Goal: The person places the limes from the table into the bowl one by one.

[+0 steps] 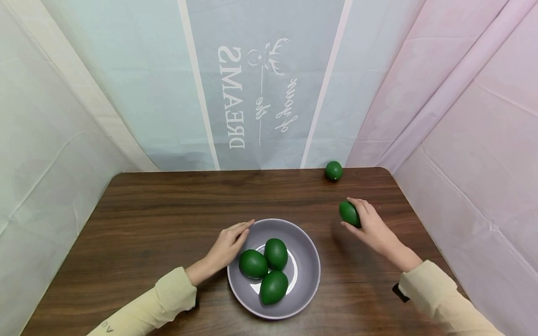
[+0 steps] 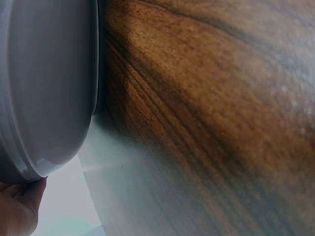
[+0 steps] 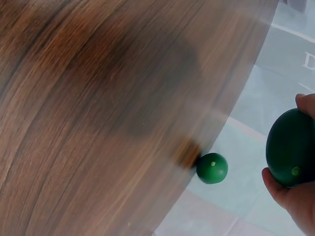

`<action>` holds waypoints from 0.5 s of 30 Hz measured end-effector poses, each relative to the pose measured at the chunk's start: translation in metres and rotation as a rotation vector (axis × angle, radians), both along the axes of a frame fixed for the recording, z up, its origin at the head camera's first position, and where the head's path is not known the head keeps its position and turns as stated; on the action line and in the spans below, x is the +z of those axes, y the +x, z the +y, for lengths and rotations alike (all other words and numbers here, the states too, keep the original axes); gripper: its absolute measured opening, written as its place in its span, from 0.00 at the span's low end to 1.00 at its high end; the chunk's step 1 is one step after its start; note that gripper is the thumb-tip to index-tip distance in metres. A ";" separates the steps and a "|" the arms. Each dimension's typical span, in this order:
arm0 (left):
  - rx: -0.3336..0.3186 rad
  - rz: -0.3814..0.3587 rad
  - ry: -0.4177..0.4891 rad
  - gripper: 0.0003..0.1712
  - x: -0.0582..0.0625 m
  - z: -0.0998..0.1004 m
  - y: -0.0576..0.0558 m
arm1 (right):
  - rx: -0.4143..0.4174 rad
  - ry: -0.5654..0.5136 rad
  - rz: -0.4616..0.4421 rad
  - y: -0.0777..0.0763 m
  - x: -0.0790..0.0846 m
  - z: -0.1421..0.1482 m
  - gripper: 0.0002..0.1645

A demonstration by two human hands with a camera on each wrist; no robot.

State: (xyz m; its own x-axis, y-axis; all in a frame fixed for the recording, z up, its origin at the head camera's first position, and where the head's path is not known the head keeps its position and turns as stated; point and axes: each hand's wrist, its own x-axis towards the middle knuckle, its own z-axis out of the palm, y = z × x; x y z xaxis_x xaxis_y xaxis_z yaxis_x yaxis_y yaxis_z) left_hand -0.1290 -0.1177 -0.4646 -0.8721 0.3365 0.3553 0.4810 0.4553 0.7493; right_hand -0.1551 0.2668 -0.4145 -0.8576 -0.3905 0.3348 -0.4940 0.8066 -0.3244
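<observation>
My right hand point(image 1: 376, 228) grips a green lime point(image 1: 349, 213) above the table's right side, thumb on one side and fingers on the other. The same held lime point(image 3: 290, 147) fills the right edge of the right wrist view. My left hand point(image 1: 229, 245) rests against the upper left rim of a grey bowl point(image 1: 304, 252), its fingers fairly straight. In the left wrist view, part of that hand point(image 2: 19, 209) touches the bowl's rim. Inside the bowl lie three limes: one at left point(image 1: 253, 264), one at upper right point(image 1: 276, 254) and one at the front point(image 1: 274, 287).
Another green lime point(image 1: 334, 171) sits near the back edge of the dark wooden table point(image 1: 168, 205), right of centre. A printed pale cloth point(image 1: 269, 93) hangs behind the table, and light cloth walls point(image 1: 483, 163) stand at both sides.
</observation>
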 end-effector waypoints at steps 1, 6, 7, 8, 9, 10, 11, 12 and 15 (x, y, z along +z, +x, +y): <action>-0.001 0.007 0.000 0.17 0.000 0.000 0.000 | 0.006 -0.001 0.006 0.001 0.001 -0.001 0.39; 0.002 0.008 0.004 0.17 0.000 0.000 0.000 | 0.029 0.001 0.038 0.003 0.002 -0.006 0.39; 0.002 0.009 0.000 0.17 0.000 0.000 0.000 | 0.031 0.000 0.041 0.003 0.002 -0.007 0.39; 0.004 0.003 -0.001 0.17 0.000 0.000 0.000 | 0.034 -0.002 0.042 0.003 0.002 -0.008 0.39; 0.003 0.001 -0.002 0.17 0.000 0.000 0.000 | 0.035 -0.005 0.042 0.003 0.002 -0.008 0.40; 0.004 -0.001 -0.004 0.17 0.000 0.000 0.000 | 0.038 -0.006 0.041 0.004 0.002 -0.009 0.40; 0.004 -0.003 -0.005 0.17 0.000 0.000 0.000 | 0.040 -0.007 0.043 0.004 0.002 -0.010 0.40; 0.005 -0.002 -0.006 0.17 0.000 0.000 -0.001 | 0.044 -0.009 0.045 0.004 0.002 -0.011 0.40; 0.003 -0.001 -0.003 0.17 0.000 0.000 0.000 | 0.064 -0.009 0.061 0.005 0.003 -0.013 0.40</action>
State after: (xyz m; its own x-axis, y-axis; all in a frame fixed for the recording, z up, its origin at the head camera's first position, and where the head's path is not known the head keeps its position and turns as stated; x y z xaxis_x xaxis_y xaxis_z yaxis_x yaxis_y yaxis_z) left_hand -0.1295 -0.1177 -0.4642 -0.8734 0.3354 0.3532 0.4789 0.4589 0.7484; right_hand -0.1502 0.2533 -0.4115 -0.8089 -0.4404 0.3895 -0.5635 0.7699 -0.2997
